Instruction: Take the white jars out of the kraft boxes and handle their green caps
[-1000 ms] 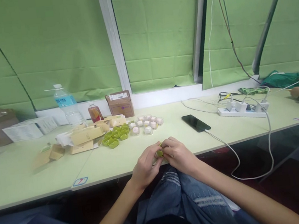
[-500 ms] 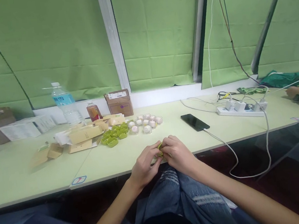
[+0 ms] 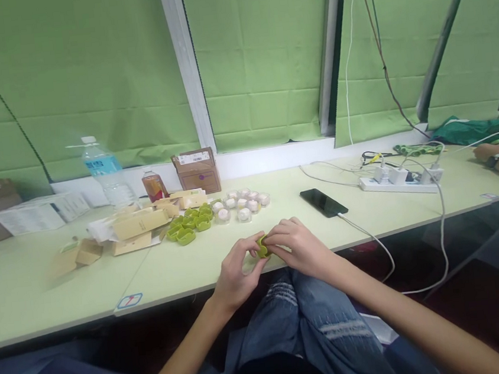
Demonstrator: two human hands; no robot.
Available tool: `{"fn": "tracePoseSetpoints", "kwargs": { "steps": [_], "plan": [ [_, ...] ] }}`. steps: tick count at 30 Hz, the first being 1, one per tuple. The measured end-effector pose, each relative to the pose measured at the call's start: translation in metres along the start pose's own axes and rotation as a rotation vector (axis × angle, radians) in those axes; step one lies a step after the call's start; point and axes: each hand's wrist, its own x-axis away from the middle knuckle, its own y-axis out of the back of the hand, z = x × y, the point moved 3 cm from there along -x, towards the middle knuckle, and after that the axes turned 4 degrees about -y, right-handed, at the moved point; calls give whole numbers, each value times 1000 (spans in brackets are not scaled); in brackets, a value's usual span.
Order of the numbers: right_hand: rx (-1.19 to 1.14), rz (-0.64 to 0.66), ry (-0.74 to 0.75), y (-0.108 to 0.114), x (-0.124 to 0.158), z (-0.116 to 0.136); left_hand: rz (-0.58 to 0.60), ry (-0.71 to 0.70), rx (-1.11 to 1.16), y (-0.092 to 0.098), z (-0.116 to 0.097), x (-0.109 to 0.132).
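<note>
Between my two hands, just above the table's front edge, is a small olive-green silicone case [image 3: 262,247]. My left hand [image 3: 239,269] pinches it from the left, thumb below and fingers above. From the right, the fingers of my right hand [image 3: 294,243] are closed on its other side and cover part of it. Several similar green cases [image 3: 185,224] lie in a cluster on the table beyond my left hand. Beside them sit several small clear round containers [image 3: 244,214] with pale contents.
Opened cardboard packaging [image 3: 140,224] is piled at the left. Behind it stand a water bottle [image 3: 106,172], a drink bottle [image 3: 154,185] and a brown box [image 3: 197,171]. A phone [image 3: 323,202] on a white cable lies right, near a power strip [image 3: 398,184]. Another person's hand [image 3: 491,152] is far right.
The green case has turned and shows more of its opening between my hands. My right hand has shifted slightly up, and my left fingers have spread a little around the case.
</note>
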Motion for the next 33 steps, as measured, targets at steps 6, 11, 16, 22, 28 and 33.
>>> {"fn": "tracePoseSetpoints", "kwargs": {
  "steps": [6,11,16,22,28,33],
  "plan": [
    [-47,-58,27,-9,1,5,-12,-71,37,0,-2,1],
    [-104,-119,3,-14,2,5,-5,-64,55,0,-2,1],
    [-187,-162,-71,-14,2,6,8,-41,80,-1,-1,1],
    [-216,-175,-71,-17,4,5,39,-13,81,-2,0,1],
    [-13,-187,-100,-26,7,3,68,-20,62,-2,-1,2],
    [-129,-227,2,-18,6,6,39,15,109,0,0,0]
  ]
}}
